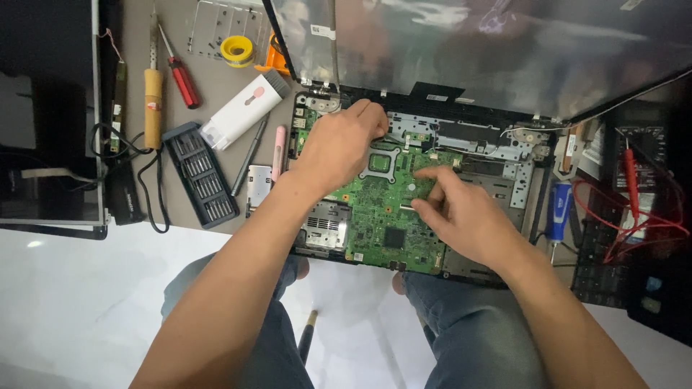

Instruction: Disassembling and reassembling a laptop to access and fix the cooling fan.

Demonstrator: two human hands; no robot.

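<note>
We work on an opened laptop, both hands on its green circuit board.

Our left hand (339,148) rests curled, fingers drawn together, at the far left part of the circuit board (375,216), its fingertips tucked down near the hinge; we cannot tell whether they pinch anything. Our right hand (461,216) lies on the right side of the board, index finger (432,175) stretched out and pressing on it, the other fingers loosely bent, gripping nothing we can see. The board sits in the laptop base (497,144), in front of the tilted-back screen lid (490,50). To the left lie a bit set case (200,175), a white rectangular case (241,109), a red-handled screwdriver (183,81) and a yellow tape roll (237,50). On the right, red probe leads (634,194) cross a dark meter.
</note>
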